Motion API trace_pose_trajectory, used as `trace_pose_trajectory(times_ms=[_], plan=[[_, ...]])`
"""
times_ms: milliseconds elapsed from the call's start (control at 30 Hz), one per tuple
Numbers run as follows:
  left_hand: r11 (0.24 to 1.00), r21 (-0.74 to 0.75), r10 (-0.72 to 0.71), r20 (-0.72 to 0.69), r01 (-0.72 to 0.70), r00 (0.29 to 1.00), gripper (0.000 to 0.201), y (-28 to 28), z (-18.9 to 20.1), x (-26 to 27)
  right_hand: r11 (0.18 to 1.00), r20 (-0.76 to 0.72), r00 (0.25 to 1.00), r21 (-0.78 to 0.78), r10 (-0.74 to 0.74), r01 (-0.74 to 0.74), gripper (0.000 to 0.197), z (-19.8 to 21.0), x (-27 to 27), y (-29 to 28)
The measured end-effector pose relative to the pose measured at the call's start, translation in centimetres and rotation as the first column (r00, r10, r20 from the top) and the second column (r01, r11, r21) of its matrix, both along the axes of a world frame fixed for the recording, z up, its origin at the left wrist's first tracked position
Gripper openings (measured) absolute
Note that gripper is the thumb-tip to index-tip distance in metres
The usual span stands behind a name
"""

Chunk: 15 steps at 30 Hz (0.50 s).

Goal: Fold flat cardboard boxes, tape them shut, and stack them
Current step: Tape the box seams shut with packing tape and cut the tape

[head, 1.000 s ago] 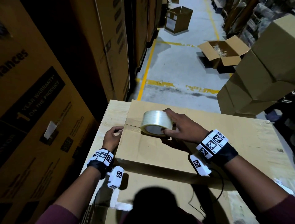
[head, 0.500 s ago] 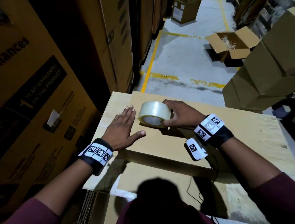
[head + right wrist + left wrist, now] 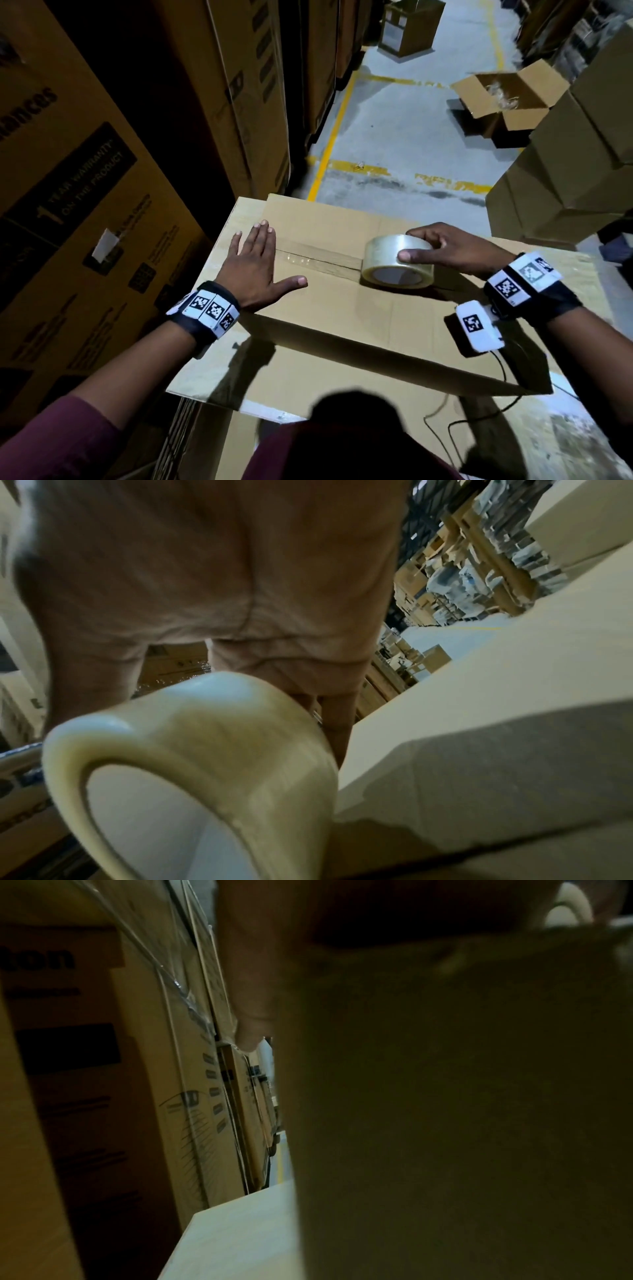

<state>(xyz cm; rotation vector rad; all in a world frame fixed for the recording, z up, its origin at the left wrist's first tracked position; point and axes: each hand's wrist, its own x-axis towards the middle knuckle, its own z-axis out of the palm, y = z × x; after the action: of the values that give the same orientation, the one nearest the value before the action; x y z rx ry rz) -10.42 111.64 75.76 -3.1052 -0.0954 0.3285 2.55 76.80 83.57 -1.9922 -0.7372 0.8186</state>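
The box, already folded, is being taped along its top seam, the roll being gripped mid-seam by the right hand while the laid tape is being pressed by the flat, open left hand; stacking is not yet done.

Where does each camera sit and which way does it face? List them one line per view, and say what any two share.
Head: above, facing forward and down at the box; shows left hand flat, right hand gripping the tape roll.
Left wrist: low by the box, facing along the hand; dark; a finger shows.
Right wrist: under the right hand, facing the tape roll.
Shared: the tape roll shows in the head and right wrist views.
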Motion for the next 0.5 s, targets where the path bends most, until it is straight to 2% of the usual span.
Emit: trace_pose_trajectory(times_ms=[133,300,400,500], plan=[[0.997,-0.008,-0.076,0.018,0.076,0.997,0.123,-2.5,-1.1,1.8,0.999,-0.022,0.999,0.033,-0.025,0.026,0.04,-0.5,-0.6,-0.4],[0.997,0.021,-0.08,0.01,0.08,0.997,0.12,-2.5,-1.5,2.1,0.992,-0.059,0.992,0.052,-0.115,0.118,0.047,0.0,-0.1,-2.0],[0.998,0.027,-0.065,0.018,0.064,0.998,0.121,-2.6,-1.7,2.2,0.987,-0.014,0.987,0.015,-0.16,0.161,0.054,0.7,0.3,-6.2],[0.998,0.034,-0.047,0.02,0.047,0.999,0.12,-2.7,-1.9,2.3,0.959,0.024,0.959,-0.011,-0.281,0.282,0.063,1.2,0.4,-12.2]])
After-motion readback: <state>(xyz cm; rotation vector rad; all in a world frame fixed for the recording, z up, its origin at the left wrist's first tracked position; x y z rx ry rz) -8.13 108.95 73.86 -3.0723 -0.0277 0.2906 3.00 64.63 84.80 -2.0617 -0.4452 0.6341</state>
